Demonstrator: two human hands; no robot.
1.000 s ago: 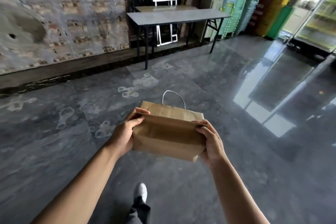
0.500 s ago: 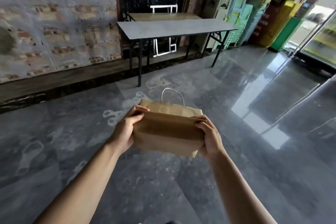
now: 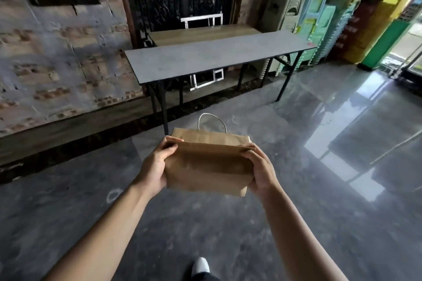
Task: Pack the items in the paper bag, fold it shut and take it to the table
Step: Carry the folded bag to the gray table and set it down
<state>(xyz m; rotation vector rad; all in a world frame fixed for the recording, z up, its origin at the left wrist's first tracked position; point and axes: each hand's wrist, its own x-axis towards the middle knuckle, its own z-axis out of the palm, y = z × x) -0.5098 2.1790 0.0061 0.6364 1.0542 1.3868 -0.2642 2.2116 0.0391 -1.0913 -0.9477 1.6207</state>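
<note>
A brown paper bag (image 3: 207,166) with its top folded over is held out in front of me at chest height, a white cord handle sticking up behind the fold. My left hand (image 3: 154,170) grips its left end and my right hand (image 3: 262,172) grips its right end. The bag's contents are hidden. Ahead stands a long grey folding table (image 3: 212,57) on black legs, bare on top, a short way beyond the bag.
A wooden table (image 3: 201,34) stands behind the grey one against a dark carved door. A brick wall (image 3: 57,57) runs along the left. Stacked plastic chairs (image 3: 319,18) and coloured crates stand at the right. The floor is glossy grey stone; my shoe (image 3: 201,266) shows below.
The grey table has grown larger and closer in view as I walk toward it. Both hands keep the same hold on the folded bag.
</note>
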